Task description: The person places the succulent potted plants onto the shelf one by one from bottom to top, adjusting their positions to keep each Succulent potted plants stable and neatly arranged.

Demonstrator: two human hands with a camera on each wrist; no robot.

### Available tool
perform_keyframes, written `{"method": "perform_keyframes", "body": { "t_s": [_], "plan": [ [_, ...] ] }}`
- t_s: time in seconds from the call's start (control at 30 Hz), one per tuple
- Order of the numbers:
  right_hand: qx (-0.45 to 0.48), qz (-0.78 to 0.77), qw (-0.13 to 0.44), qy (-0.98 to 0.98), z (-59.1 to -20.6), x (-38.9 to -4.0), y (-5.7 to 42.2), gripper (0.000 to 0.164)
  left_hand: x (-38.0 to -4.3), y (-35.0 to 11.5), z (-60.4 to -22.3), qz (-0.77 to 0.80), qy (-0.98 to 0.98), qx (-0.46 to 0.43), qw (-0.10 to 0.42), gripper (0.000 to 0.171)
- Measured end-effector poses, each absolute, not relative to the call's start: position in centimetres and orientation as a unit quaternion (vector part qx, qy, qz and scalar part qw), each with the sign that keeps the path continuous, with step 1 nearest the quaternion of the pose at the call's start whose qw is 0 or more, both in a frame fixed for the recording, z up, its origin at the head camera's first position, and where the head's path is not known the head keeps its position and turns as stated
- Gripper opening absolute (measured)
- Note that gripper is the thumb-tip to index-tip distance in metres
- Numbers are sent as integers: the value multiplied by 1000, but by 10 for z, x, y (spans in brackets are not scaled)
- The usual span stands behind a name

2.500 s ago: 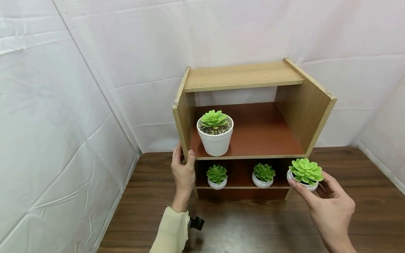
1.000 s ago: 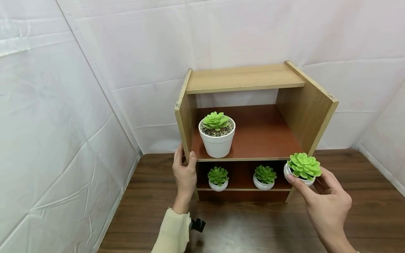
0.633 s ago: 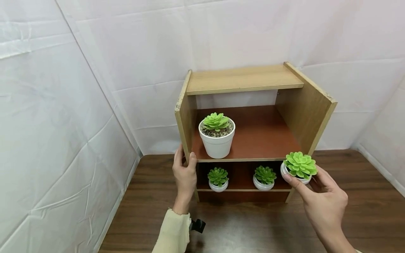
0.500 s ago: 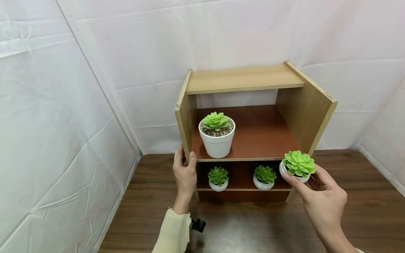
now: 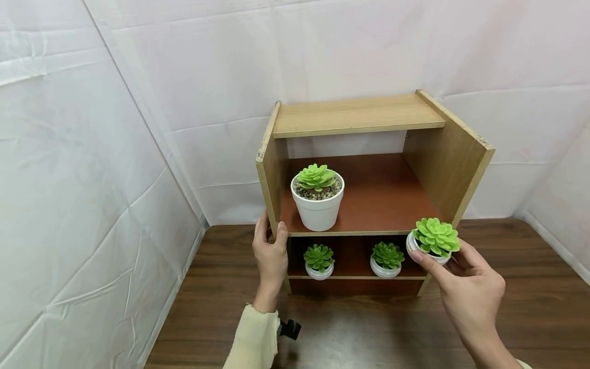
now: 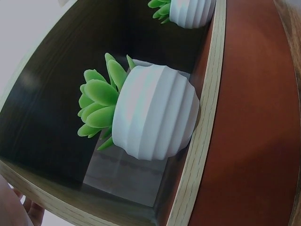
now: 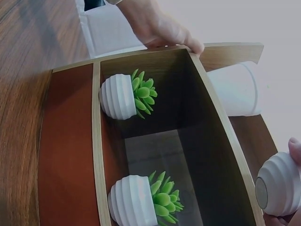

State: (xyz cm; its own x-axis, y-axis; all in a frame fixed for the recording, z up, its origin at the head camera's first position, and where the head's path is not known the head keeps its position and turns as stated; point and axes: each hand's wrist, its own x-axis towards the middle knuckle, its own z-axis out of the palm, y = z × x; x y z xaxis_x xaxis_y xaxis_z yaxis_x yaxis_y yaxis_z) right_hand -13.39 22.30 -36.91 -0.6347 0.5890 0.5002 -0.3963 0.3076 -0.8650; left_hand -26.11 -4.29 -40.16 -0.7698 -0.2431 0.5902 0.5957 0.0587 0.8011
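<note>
My right hand pinches a small potted succulent by its ribbed white pot, thumb at the front. It is in front of the right end of a wooden shelf unit; in the right wrist view the pot's round base shows. My left hand grips the unit's left side panel, thumb on the front edge and fingers round the outside. A larger white pot with a succulent stands on the upper board's left. Below it, two small succulents, one left and one right, stand on the lower shelf.
The unit stands on a dark brown wooden table, against a white cloth backdrop. A black device is strapped at my left wrist. The unit's right side panel rises behind the held plant.
My right hand has carried the small succulent a little left and upward, closer to the unit's right end. My left hand has kept its grip on the side panel.
</note>
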Motion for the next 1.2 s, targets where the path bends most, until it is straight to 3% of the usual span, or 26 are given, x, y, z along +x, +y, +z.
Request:
{"method": "perform_keyframes", "body": {
  "t_s": [0.57, 0.9, 1.2],
  "plan": [
    [-57, 540, 428, -723, -362, -136, 223, 56, -269, -42, -414, -679, -650, -140, 313, 47],
    [-45, 532, 433, -726, -355, -141, 225, 59, -247, -40, -385, -671, -654, -139, 321, 44],
    [-48, 536, 426, -728, -355, -143, 224, 59, -247, -40, -384, -674, -650, -142, 322, 45]
  ]
}}
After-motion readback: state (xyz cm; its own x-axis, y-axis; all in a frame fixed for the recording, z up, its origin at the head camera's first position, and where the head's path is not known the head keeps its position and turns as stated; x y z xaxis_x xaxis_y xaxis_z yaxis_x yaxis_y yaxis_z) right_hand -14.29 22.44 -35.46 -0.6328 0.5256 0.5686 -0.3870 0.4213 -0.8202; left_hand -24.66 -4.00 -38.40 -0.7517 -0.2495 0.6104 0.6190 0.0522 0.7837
